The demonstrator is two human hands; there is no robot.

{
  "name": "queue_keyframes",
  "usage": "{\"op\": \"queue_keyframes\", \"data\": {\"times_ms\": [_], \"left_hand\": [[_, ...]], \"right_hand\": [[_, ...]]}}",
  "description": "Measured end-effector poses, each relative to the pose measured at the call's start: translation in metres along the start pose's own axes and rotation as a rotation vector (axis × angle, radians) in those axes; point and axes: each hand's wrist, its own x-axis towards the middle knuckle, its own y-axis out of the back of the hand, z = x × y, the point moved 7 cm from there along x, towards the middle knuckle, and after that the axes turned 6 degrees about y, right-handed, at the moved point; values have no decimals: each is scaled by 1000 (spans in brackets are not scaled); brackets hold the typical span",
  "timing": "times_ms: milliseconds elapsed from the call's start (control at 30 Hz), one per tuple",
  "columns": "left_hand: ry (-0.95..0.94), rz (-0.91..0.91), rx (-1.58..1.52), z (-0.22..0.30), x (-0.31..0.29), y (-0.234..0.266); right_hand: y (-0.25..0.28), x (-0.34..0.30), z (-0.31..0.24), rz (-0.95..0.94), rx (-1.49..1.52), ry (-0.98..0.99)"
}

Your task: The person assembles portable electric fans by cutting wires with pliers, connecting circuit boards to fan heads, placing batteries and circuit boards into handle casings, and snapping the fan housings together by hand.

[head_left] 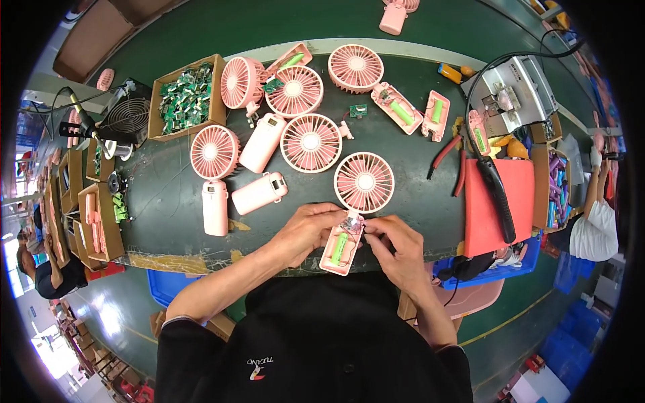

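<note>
A pink handheld fan [365, 183] lies at the table's near edge, its handle opened to show a green battery [340, 248] and thin wires. My left hand [310, 232] grips the handle's left side near the neck, fingers closed round it. On the other side my right hand [398, 250] has thumb and forefinger drawn together by the wiring at the handle's top; what they pinch is too small to make out. Just beyond are more pink fans [311, 142], and closed pink handles [259, 193] rest to the left.
A cardboard box [219, 94] of green circuit boards stands back left. To the right are red-handled pliers [461, 173], a red mat [500, 221] and a soldering iron [498, 201] with a looping cable. Other people [57, 269] work at the far left and right.
</note>
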Motion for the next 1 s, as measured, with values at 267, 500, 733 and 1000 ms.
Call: {"op": "queue_keyframes", "data": {"times_ms": [267,500,733,1000], "left_hand": [[25,-93,-112,9,-7,-8],[12,-187,-168,6,-6,-3],[14,-192,-166,4,-9,-3],[-97,26,9,0,-4,1]], "right_hand": [[-2,4,-6,-9,13,-14],[-6,7,-9,-10,49,0],[-8,10,-13,-9,55,47],[0,7,-8,-62,-82,19]]}}
